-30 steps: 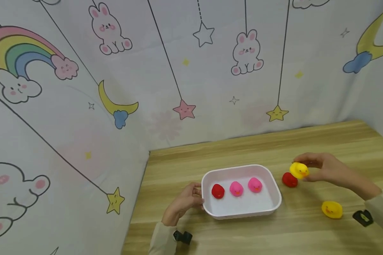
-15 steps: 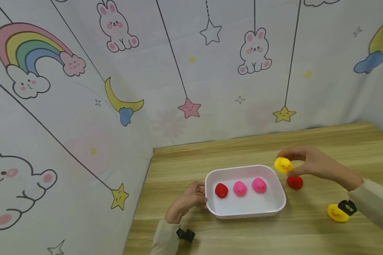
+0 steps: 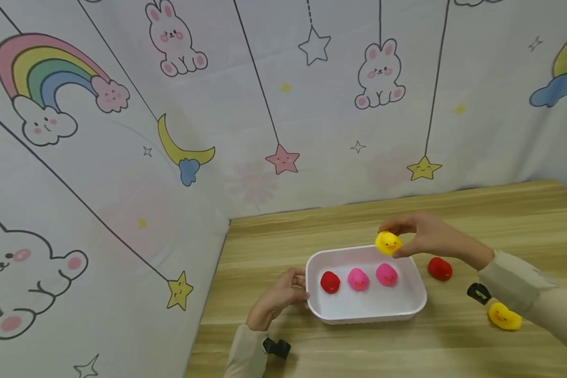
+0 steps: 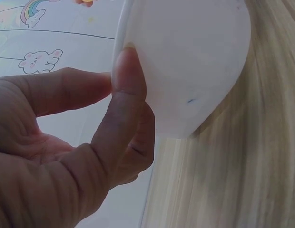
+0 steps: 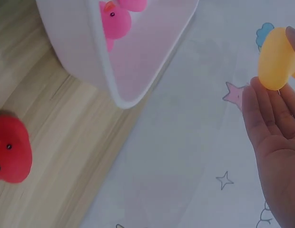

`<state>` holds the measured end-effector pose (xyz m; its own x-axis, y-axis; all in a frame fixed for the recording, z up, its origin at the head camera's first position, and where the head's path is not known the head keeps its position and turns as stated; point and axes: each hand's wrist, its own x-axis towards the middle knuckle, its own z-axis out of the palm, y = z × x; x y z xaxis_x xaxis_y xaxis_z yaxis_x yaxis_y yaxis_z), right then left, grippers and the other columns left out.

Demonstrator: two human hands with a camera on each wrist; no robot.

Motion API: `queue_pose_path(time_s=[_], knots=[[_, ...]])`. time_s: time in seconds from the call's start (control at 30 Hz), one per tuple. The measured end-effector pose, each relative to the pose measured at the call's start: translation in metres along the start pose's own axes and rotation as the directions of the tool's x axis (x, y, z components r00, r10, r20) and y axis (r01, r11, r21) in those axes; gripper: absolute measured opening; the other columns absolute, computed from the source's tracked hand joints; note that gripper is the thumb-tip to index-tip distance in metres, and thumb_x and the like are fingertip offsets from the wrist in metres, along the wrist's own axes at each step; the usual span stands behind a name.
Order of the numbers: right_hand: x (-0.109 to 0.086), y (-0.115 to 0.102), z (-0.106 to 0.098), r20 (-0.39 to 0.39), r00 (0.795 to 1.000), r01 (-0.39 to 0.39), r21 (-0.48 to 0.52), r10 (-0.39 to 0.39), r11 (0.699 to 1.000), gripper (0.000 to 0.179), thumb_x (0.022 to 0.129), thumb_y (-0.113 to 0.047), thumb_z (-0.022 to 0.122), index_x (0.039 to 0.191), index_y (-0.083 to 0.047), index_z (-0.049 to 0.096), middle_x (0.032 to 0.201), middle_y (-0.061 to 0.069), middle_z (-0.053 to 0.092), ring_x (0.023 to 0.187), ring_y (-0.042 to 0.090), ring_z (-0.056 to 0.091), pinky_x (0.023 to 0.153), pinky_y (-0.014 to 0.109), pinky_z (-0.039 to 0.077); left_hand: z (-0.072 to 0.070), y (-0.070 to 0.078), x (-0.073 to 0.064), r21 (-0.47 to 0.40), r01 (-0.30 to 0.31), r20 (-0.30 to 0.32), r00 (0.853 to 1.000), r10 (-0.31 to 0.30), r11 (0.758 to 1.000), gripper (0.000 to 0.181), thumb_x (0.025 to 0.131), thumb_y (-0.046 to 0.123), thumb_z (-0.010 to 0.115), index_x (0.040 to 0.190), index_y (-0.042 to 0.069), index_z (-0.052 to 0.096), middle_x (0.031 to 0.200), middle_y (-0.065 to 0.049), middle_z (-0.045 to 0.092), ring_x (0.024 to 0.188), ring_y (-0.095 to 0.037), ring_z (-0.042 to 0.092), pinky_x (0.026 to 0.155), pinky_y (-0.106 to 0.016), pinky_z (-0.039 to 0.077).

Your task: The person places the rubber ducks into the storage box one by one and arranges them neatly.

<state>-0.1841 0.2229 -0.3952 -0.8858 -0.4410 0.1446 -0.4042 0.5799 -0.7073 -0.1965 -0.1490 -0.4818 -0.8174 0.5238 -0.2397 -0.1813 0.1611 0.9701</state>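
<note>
My right hand (image 3: pixel 422 236) holds a yellow rubber duck (image 3: pixel 388 243) between thumb and fingers, above the far right rim of a white plastic tub (image 3: pixel 366 314). In the right wrist view the yellow duck (image 5: pixel 276 59) sits at the fingertips, partly cut off by the frame edge. My left hand (image 3: pixel 280 295) grips the tub's left rim; in the left wrist view the thumb and a finger pinch the tub wall (image 4: pixel 185 61). Inside the tub, in a row, are a red duck (image 3: pixel 330 282), a pink duck (image 3: pixel 358 280) and another pink duck (image 3: pixel 387 275).
Right of the tub, a red duck (image 3: pixel 440 269) lies on the wooden table (image 3: pixel 321 357). Nearer, another yellow duck (image 3: pixel 504 316) lies by the right sleeve (image 3: pixel 524 283). A printed cloth (image 3: pixel 245 105) stands behind and to the left of the table.
My right hand has carried the yellow duck leftward, from above the red duck on the table to the tub's far right rim. The left hand keeps its grip on the tub.
</note>
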Motion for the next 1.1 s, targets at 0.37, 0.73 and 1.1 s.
queue_pose_path(time_s=[0.37, 0.73, 1.1], knots=[[0.043, -0.019, 0.052, 0.129, 0.987, 0.074, 0.172, -0.097, 0.982, 0.043, 0.081, -0.015, 0.083, 0.121, -0.007, 0.069, 0.113, -0.002, 0.069, 0.105, 0.022, 0.065, 0.094, 0.041, 0.058, -0.003, 0.001, -0.003, -0.013, -0.015, 0.007, 1.0, 0.015, 1.0, 0.059, 0.081, -0.015, 0.058, 0.134, -0.018, 0.034, 0.102, -0.021, 0.053, 0.072, -0.017, 0.059, 0.062, -0.023, 0.06], [0.066, -0.033, 0.072, 0.169, 0.976, 0.108, 0.183, -0.14, 0.977, 0.044, 0.079, -0.015, 0.084, 0.12, -0.008, 0.07, 0.109, -0.005, 0.069, 0.1, 0.019, 0.066, 0.093, 0.051, 0.057, -0.004, -0.001, -0.002, 0.002, -0.008, 0.003, 1.0, 0.008, 1.0, 0.058, 0.081, -0.014, 0.059, 0.135, -0.017, 0.035, 0.103, -0.021, 0.054, 0.071, -0.017, 0.059, 0.063, -0.025, 0.061], [0.071, -0.03, 0.098, 0.269, 0.946, 0.12, 0.221, -0.178, 0.968, 0.034, 0.08, -0.011, 0.082, 0.111, -0.01, 0.072, 0.11, -0.003, 0.068, 0.098, 0.022, 0.065, 0.093, 0.052, 0.056, -0.005, 0.003, -0.002, 0.021, 0.011, -0.006, 1.0, -0.011, 1.0, 0.058, 0.082, -0.016, 0.059, 0.135, -0.015, 0.035, 0.104, -0.022, 0.053, 0.07, -0.019, 0.058, 0.067, -0.031, 0.064]])
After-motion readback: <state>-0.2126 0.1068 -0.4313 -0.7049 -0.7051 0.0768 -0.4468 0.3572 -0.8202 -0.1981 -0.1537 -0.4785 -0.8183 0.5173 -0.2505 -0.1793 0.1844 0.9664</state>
